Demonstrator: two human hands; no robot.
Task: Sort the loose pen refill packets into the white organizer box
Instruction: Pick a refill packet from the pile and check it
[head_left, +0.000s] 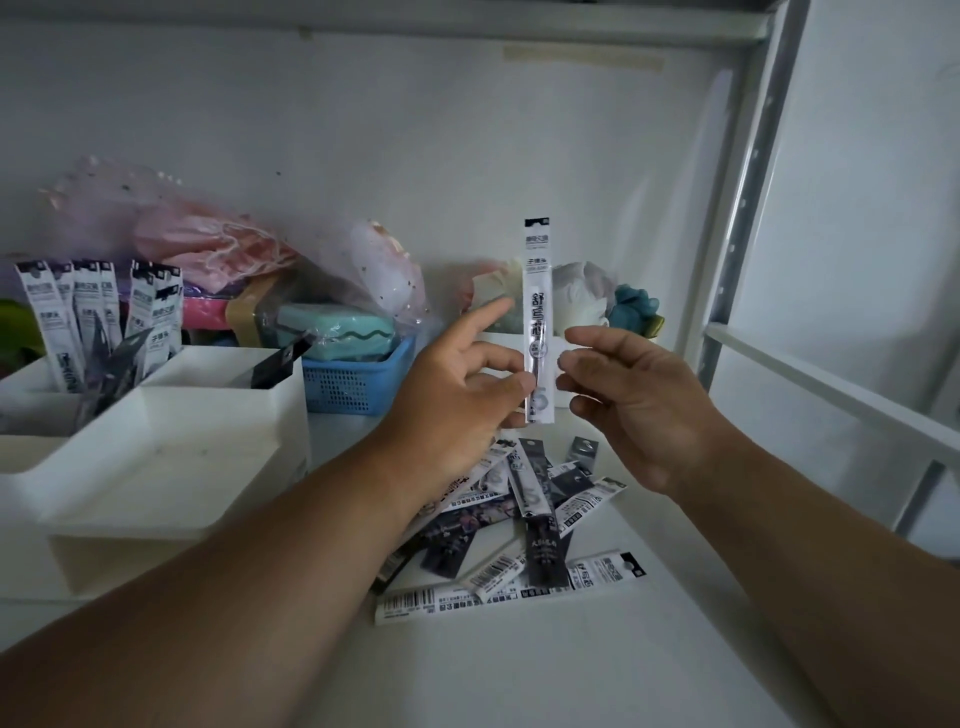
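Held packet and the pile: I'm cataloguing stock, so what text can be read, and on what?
"舒写芯", large, vertical: held packet.
"子弹头", small, above it: same packet.
"5": near its lower end.
Too blurred to read: pile packets, boxed packets in the white organizer box.

We hold up a white refill packet (538, 317) printed with large black Chinese characters we cannot make out and a pale "5" low down. The packets on the shelf (511, 525) show barcodes, digits too small to read.
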